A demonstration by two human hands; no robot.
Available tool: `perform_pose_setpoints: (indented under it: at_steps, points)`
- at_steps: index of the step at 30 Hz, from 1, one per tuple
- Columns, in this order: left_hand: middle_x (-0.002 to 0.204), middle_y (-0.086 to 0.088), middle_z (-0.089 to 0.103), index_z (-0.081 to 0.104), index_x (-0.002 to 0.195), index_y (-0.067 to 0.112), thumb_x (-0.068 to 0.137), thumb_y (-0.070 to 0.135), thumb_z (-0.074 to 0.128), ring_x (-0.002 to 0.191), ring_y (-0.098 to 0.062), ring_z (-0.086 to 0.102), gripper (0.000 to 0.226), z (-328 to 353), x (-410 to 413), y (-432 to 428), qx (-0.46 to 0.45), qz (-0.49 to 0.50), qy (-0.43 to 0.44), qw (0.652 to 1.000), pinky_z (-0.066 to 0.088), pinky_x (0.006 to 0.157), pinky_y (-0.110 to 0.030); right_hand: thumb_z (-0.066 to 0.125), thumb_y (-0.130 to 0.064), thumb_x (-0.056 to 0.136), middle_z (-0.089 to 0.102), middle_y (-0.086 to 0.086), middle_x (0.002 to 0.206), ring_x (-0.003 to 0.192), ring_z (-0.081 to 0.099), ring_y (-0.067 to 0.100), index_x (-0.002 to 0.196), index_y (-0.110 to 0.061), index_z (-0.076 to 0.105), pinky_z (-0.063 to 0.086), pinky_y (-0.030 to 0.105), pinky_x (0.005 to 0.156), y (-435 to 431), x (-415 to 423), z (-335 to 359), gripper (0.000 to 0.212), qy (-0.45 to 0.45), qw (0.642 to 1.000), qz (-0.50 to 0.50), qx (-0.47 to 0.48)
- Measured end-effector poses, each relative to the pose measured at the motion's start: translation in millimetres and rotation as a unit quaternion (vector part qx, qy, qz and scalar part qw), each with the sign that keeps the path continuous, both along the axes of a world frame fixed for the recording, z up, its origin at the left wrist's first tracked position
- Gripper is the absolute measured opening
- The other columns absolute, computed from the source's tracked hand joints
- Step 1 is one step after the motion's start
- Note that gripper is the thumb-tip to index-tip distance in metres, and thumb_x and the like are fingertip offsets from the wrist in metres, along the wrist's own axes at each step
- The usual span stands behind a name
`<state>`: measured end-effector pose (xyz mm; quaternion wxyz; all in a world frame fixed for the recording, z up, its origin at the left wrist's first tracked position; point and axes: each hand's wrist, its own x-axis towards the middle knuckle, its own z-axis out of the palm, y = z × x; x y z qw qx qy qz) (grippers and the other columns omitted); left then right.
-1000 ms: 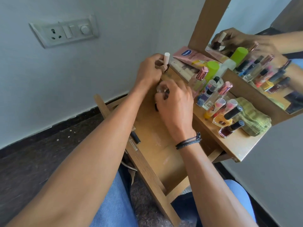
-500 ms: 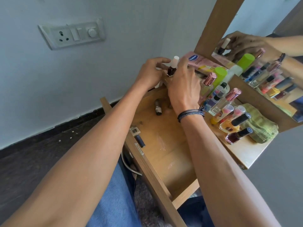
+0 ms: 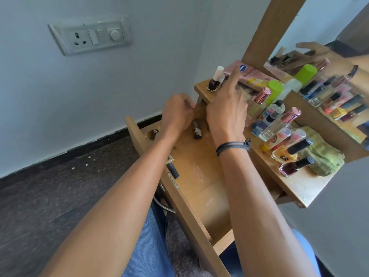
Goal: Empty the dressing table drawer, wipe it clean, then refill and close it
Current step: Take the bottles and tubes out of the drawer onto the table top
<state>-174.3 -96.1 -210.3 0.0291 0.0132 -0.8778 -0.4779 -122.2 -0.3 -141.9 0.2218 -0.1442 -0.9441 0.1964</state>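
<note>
So the drawer (image 3: 199,176) is pulled wide open toward the person's lap, wooden bottom mostly bare with some pale smears on it. One small dark bottle (image 3: 196,129) lies on its side at the far end of the drawer, and another little dark cap (image 3: 155,131) peeks out at the far left corner, just beside the left forearm. The left hand (image 3: 176,114) is curled loosely over the far end of the drawer, fingers tucked in; can't tell if there's anything inside it. The right hand (image 3: 227,108) is raised above the tabletop edge with fingers spread and nothing in them, index finger pointing up past a dark nail polish with a white cap (image 3: 214,80) standing upright on the far left corner of the dressing table top (image 3: 299,184). A black cord bracelet (image 3: 232,145) sits on the right wrist. To the right, the top is crowded with bottles lying in a row, a pink tube (image 3: 251,73) at the far end, a green-capped bottle (image 3: 274,89), and a folded green cloth (image 3: 323,154) near the right edge by the mirror (image 3: 329,76).
</note>
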Motion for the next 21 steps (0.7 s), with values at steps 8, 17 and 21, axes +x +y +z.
perform_pose_setpoints:
  at_steps: [8, 17, 21]
  points:
    - [0.076, -0.002, 0.066, 0.061, 0.076, 0.014, 0.089, 0.015, 0.053, 0.072, -0.025, 0.063, 0.015, -12, 22, 9, -0.156, -0.14, -0.015, 0.978, 0.045, 0.06, -0.032, 0.053, -0.005, 0.096, 0.058, 0.004, 0.131, 0.104, 0.065, 0.025, 0.144, -0.026, 0.035, 0.037, 0.028, 0.072, -22, 66, -25, 0.055, 0.002, 0.996, 0.032, -0.082]
    - [0.114, -0.008, 0.064, 0.057, 0.126, 0.022, 0.098, 0.03, 0.061, 0.101, -0.032, 0.066, 0.029, -9, 28, 31, -0.321, -0.216, -0.042, 0.921, 0.053, 0.077, -0.04, 0.055, -0.005, 0.095, 0.066, 0.003, 0.111, 0.088, 0.065, 0.021, 0.123, -0.019, 0.052, 0.048, 0.028, 0.068, 11, 89, -71, 0.031, -0.034, 0.998, 0.016, -0.058]
    - [0.123, -0.013, 0.053, 0.061, 0.122, 0.016, 0.099, 0.014, 0.057, 0.107, -0.033, 0.06, 0.024, -10, 33, 35, -0.338, -0.236, -0.047, 0.91, 0.049, 0.079, -0.038, 0.059, -0.007, 0.094, 0.067, 0.001, 0.105, 0.093, 0.066, 0.02, 0.126, -0.022, 0.052, 0.058, 0.038, 0.079, 18, 89, -79, 0.035, -0.072, 0.993, 0.016, -0.091]
